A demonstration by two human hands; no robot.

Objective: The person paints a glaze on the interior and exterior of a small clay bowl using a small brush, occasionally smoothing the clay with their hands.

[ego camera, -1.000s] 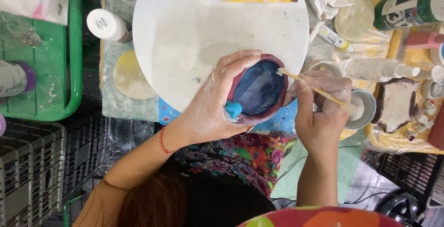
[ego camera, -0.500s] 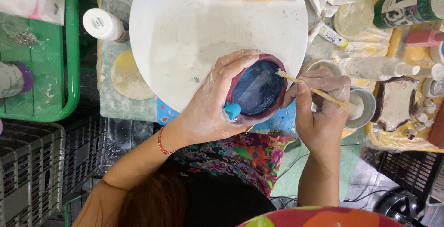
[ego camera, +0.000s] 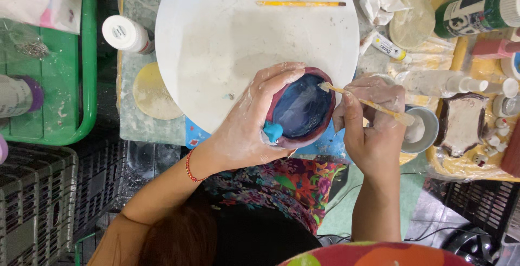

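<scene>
Cradling a small round clay bowl with a dark red outside and a blue-glazed inside (ego camera: 301,109), the left hand (ego camera: 250,124) has its grip closed around the near and far rim, fingers curled over the top edge and the thumb side low by a bright turquoise lump (ego camera: 272,131) at the bowl's lip. That bowl sits tilted toward the camera at the near edge of a large round white turntable disc (ego camera: 227,33), partly over it and partly past its rim. On the other side, the right hand (ego camera: 372,130) pinches a thin wooden-handled brush (ego camera: 368,103) between fingers and thumb, a tight closed grip, and the pale bristle tip touches the inside of the bowl at its right rim. Both hands are smeared with whitish slip (the left wrist wears a thin red cord). Just behind the right hand stands a small pale blue cup (ego camera: 425,130), with a brown glazed slab piece (ego camera: 463,122) beside it. Across the disc lies a yellow pencil-like tool (ego camera: 300,4), well apart from the bowl. A white-capped bottle (ego camera: 125,34) stands left of the disc, near a green plastic tray (ego camera: 86,54) on the cluttered tabletop.
</scene>
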